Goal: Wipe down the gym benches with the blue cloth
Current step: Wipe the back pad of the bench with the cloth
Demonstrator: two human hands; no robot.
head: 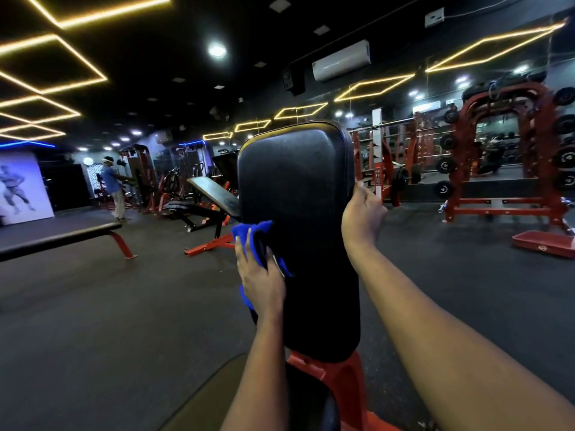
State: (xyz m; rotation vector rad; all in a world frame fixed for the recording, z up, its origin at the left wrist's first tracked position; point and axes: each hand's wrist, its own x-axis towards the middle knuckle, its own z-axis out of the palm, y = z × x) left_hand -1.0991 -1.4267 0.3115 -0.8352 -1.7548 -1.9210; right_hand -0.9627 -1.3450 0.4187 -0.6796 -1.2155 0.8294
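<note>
As R hand (362, 213) grips bench (295, 188), cloth (249, 233) pressed

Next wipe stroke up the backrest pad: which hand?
Left. The left hand holds the blue cloth against the left edge of the backrest pad; the right hand only grips its right edge.

Pretty dim in here, dark ceiling (149, 57) and floor (109, 306) soak up most of it. Light's mainly from the yellow LED strips (115, 13) overhead, one white downlight (217, 50) and a blue strip (28, 144) far left. Soft sheen on the top of the black pad (295, 169). Fisheye bends the edges hard, and the far red racks (497, 209) look soft and smeary.
</note>
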